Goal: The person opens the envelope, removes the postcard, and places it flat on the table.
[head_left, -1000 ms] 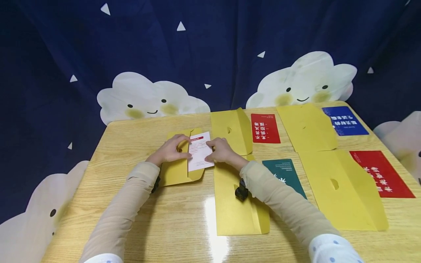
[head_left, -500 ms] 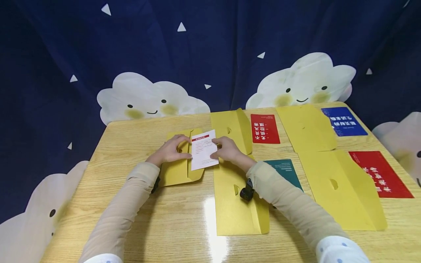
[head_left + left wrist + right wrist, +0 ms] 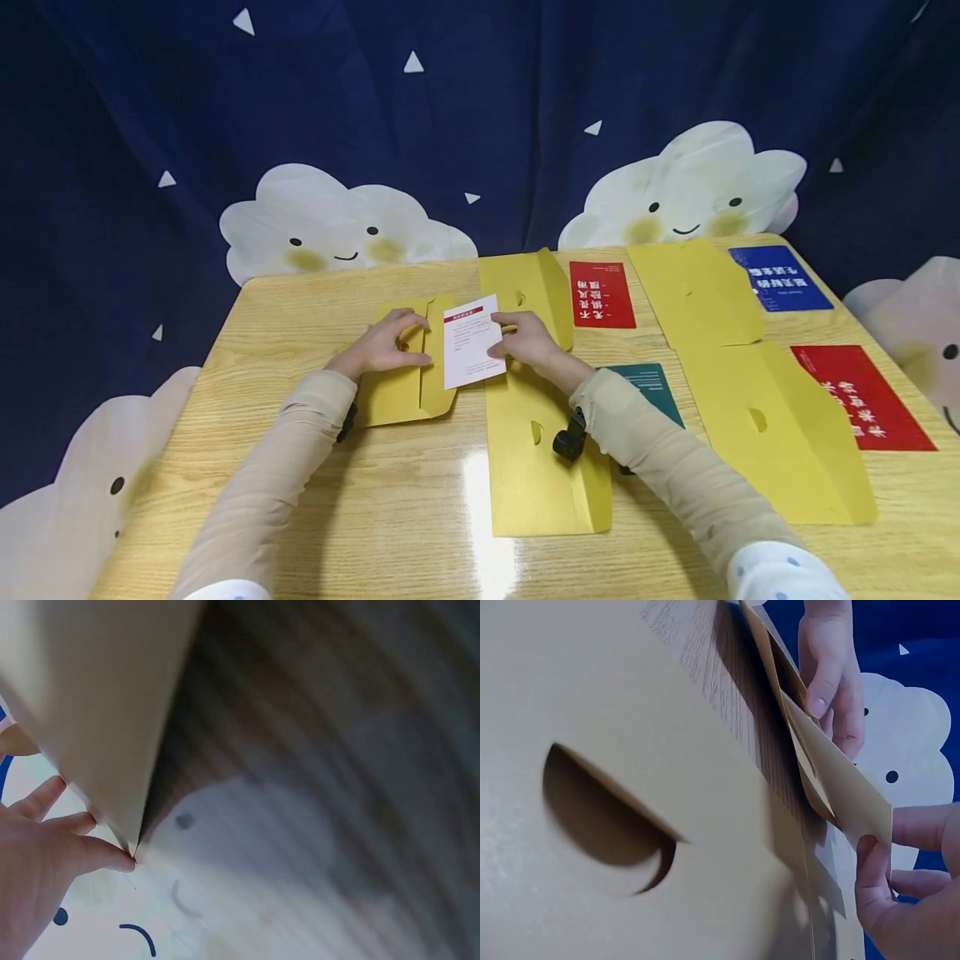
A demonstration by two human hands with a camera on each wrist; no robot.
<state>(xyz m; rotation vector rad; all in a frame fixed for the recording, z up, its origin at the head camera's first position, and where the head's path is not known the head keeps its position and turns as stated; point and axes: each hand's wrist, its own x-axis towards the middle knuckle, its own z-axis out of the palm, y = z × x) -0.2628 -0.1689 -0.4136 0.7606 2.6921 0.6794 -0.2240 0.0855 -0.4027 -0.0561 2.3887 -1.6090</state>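
In the head view my left hand [image 3: 382, 343] grips a small yellow envelope [image 3: 397, 393], thumb and forefinger spread along its mouth. The wrist views show that envelope [image 3: 791, 712] raised off the table, its mouth gaping. A white card [image 3: 471, 354] with a red heading and small print slants over the envelope's flap, its left edge just right of the mouth. My right hand [image 3: 531, 340] pinches the card's right edge between thumb and fingers. In the left wrist view the left hand [image 3: 45, 862] has its fingertips at the envelope's edge [image 3: 90, 712].
Right of the hands lie two more yellow envelopes [image 3: 517, 275], [image 3: 551, 492]. Farther right are another pair of yellow envelopes [image 3: 693, 292], [image 3: 757, 467]. Beside them rest a red card [image 3: 602, 294], a green card [image 3: 651, 387], a blue card [image 3: 787, 275] and a larger red card [image 3: 873, 396].
The right hand has drawn the white card rightward, away from the envelope's mouth, baring more of the flap. The left hand and its envelope have shifted slightly left.
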